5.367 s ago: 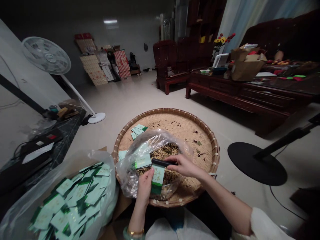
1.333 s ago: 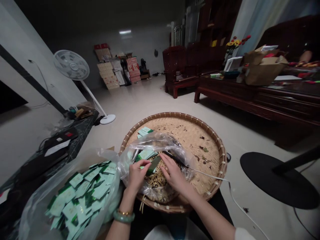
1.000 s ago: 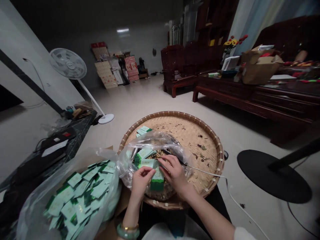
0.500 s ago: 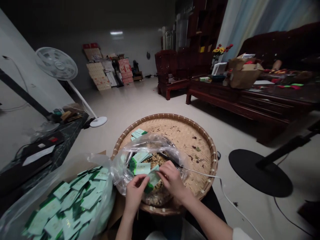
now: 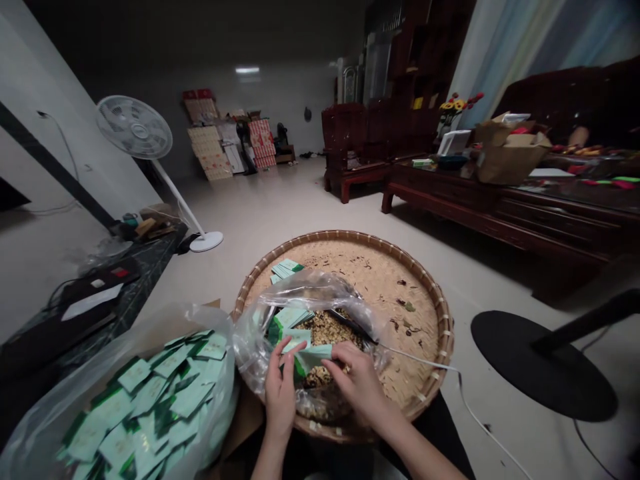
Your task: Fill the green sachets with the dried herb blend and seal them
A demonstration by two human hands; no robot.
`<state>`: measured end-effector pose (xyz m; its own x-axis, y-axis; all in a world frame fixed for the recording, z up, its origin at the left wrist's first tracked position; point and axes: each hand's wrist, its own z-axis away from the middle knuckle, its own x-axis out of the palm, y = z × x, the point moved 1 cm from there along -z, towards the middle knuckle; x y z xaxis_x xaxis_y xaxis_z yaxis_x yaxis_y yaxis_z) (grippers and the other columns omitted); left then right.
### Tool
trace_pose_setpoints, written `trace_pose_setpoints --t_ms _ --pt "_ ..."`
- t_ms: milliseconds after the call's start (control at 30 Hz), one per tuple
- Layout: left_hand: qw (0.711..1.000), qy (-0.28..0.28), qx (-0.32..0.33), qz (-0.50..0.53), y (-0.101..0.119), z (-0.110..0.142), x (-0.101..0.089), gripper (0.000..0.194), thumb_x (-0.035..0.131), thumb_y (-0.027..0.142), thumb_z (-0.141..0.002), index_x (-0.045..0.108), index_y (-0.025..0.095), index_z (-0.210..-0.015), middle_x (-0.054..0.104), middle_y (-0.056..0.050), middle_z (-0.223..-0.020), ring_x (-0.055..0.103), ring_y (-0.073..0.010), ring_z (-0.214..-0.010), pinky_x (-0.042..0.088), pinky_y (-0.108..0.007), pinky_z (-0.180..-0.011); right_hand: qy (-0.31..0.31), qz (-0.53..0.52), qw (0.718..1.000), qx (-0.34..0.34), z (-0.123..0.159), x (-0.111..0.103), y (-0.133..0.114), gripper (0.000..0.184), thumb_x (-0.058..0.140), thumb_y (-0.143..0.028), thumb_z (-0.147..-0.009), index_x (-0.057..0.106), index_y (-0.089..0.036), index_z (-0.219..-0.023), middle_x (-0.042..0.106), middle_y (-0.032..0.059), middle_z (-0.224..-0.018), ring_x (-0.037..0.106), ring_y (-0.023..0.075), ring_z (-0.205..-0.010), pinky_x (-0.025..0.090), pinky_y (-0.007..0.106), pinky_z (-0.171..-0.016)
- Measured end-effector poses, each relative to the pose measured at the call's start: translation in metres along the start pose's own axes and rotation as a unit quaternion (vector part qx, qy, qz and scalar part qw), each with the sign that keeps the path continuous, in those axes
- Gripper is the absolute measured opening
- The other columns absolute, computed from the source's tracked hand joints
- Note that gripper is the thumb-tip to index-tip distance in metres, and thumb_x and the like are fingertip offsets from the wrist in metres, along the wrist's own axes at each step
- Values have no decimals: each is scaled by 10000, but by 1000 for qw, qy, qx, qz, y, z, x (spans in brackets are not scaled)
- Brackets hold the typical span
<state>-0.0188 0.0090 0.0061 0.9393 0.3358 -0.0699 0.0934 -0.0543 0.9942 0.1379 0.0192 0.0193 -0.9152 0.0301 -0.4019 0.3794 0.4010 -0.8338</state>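
Note:
A small pale-green sachet (image 5: 316, 356) with a darker green end is between my two hands, above a clear plastic bag (image 5: 313, 283) of mixed grain-like pieces (image 5: 334, 330). My right hand (image 5: 357, 377) pinches its right edge between thumb and fingers. At its left end is my left hand (image 5: 281, 383), thumb and fingers around the green part; their exact contact is partly hidden. More sachets (image 5: 294, 315) lie inside the clear bag. A dark-edged tool or device (image 5: 353, 325) with a white cord rests there too.
The bag sits in a round woven bamboo tray (image 5: 444, 320) strewn with dark bits; a sachet stack (image 5: 286, 269) lies at its far left. A large plastic bag (image 5: 150, 327) of sachets stands left. Around are a white fan (image 5: 135, 128), wooden table (image 5: 450, 190) and black stand base (image 5: 543, 365).
My left hand's fingers have lifted and straightened at the sachet. The sachet has turned flatter in my hands. The whole view has shifted slightly, with the scene moving right.

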Motion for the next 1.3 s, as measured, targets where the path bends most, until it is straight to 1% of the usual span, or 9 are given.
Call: trace_pose_setpoints --t_ms 133,267,433,667,767,867,933,1033,1300 --pt "1000 -2 -10 11 -2 1 0 468 458 485 -853 461 178 -1207 703 -107 -1006 579 -233 -1085 323 -421 -1032 -66 -146 978 134 1 6 0 196 577 -354 -804 633 -168 -778 619 22 -715 549 152 -662 448 251 -618" --pt "999 -36 -19 17 -3 0 0 474 462 484 -854 465 170 -1208 693 -110 -1033 589 -233 -1071 355 -407 -1014 -149 -301 915 225 -1 10 3 398 632 -533 -713 659 -164 -860 633 26 -788 555 158 -700 494 276 -634" --pt "995 -94 -11 -17 0 -4 -1 513 457 472 -857 453 160 -1264 691 -112 -1046 558 -244 -1131 344 -421 -1030 -147 -310 908 241 -6 5 10 510 581 -644 -706 705 -155 -785 619 27 -681 544 162 -661 514 303 -626" --pt "991 -117 27 -56 -2 -8 2 506 341 427 -916 378 152 -1340 710 -101 -984 577 -231 -1112 404 -419 -984 -213 -365 870 253 -4 -1 4 519 591 -626 -720 682 -208 -1012 667 64 -971 592 210 -844 552 351 -687" --pt "982 -103 85 -130 -3 -9 -1 447 305 331 -941 359 160 -1350 703 -109 -1005 596 -223 -1076 426 -423 -956 -220 -356 870 259 -2 1 8 569 515 -675 -744 679 -195 -1001 672 77 -943 601 222 -848 550 357 -679" --pt "931 -83 239 -262 1 -6 -3 410 452 273 -890 451 196 -1293 614 -132 -1205 537 -255 -1138 397 -452 -979 -201 -302 896 256 -2 3 17 570 465 -680 -773 687 -181 -933 677 74 -890 599 231 -870 527 384 -753" --pt "874 -133 322 -339 4 -2 -1 484 574 245 -815 474 213 -1287 538 -130 -1310 476 -289 -1185 378 -478 -992 -186 -273 914 236 -1 4 23 532 452 -644 -806 685 -176 -904 676 60 -884 588 230 -924 476 402 -863" --pt "820 -224 342 -400 3 1 4 641 584 114 -751 398 216 -1356 486 -119 -1369 438 -305 -1204 400 -492 -966 -188 -248 926 213 0 6 29 469 456 -584 -837 681 -173 -865 673 43 -869 579 219 -926 443 387 -893" --pt "866 -257 267 -336 -3 -6 5 515 549 77 -688 526 211 -1184 623 -94 -1126 535 -269 -1047 462 -470 -900 -268 -247 916 167 -11 -16 19 372 577 -505 -790 677 -152 -850 675 22 -824 600 176 -795 467 314 -787"
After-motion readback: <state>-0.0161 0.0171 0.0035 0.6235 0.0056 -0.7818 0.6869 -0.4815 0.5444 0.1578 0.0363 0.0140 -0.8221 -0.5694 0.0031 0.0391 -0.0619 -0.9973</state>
